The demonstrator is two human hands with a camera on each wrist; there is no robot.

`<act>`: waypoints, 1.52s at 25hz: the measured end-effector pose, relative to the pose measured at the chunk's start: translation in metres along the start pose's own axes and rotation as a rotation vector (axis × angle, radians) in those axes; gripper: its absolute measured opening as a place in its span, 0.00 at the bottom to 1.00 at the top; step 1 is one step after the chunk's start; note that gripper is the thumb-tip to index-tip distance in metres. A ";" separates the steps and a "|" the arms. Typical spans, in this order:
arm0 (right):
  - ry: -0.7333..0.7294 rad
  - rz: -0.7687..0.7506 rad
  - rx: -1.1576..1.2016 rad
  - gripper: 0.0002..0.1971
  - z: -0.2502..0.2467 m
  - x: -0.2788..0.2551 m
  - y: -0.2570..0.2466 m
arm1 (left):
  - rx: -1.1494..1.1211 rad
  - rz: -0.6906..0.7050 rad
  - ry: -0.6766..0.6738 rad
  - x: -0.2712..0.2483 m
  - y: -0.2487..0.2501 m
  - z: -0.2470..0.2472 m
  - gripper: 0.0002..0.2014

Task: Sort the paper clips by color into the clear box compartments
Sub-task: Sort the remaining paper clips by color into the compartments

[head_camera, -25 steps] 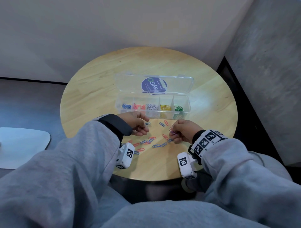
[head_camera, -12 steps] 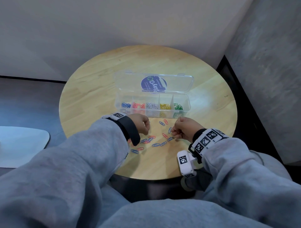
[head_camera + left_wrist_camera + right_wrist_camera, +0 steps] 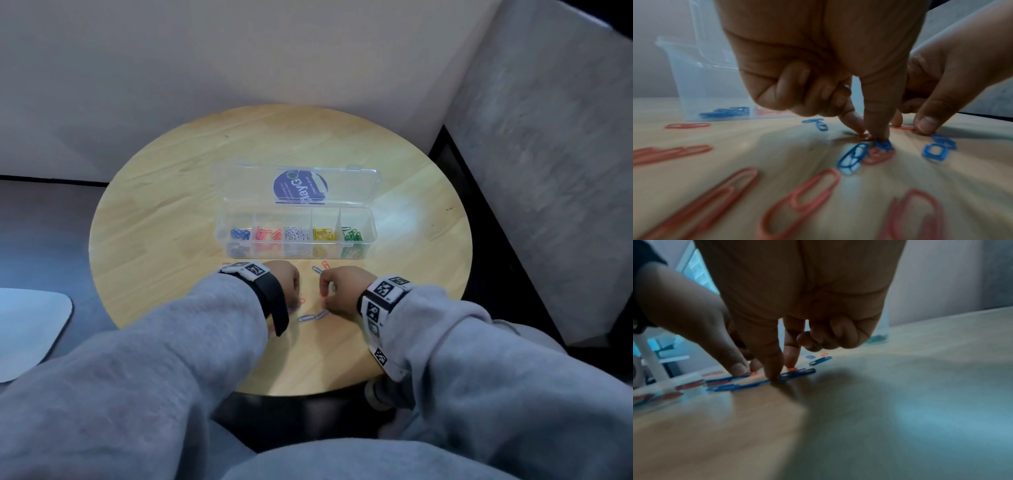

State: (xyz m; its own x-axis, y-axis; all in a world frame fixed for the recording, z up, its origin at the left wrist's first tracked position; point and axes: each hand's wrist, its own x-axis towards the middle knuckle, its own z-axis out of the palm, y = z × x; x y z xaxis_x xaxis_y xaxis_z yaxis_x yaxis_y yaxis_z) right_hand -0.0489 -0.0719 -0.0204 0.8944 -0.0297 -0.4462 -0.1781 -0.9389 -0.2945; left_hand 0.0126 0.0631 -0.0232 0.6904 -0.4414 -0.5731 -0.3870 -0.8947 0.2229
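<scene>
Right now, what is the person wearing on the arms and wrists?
Both arms are in loose grey sweatshirt sleeves. The left wrist carries a wide black strap with a white block of black-and-white square markers. The right wrist carries a white band covered in the same kind of markers. The left hand and right hand are bare.

both hands (image 3: 310, 289) knuckles up, thumb and forefinger tips pointing down.

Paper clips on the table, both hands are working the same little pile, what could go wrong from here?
Two likely risks:
1. The left hand pinches where a blue clip and a red clip overlap, so it may lift both colors together.
2. The right hand works right beside it; the fingers could bump and scatter loose clips across the table.
</scene>
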 end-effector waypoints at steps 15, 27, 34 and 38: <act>-0.135 -0.040 -0.168 0.10 -0.003 0.021 -0.001 | -0.333 -0.002 -0.032 0.004 -0.012 -0.008 0.13; -0.247 0.226 1.134 0.14 -0.035 -0.003 0.022 | -0.836 -0.143 -0.076 -0.015 -0.007 -0.034 0.14; -0.053 0.258 0.814 0.06 -0.029 0.007 0.028 | -0.246 -0.077 0.068 -0.009 -0.024 -0.037 0.02; 0.074 0.057 0.126 0.14 -0.026 0.012 0.015 | 0.059 -0.029 -0.009 -0.017 -0.021 -0.030 0.07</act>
State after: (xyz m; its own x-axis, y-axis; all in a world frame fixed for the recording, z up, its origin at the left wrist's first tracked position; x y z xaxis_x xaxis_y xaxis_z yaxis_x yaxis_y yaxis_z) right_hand -0.0305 -0.0956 -0.0081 0.9082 -0.1109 -0.4035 -0.2753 -0.8846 -0.3764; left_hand 0.0276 0.0877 0.0053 0.6964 -0.4144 -0.5859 -0.4025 -0.9015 0.1592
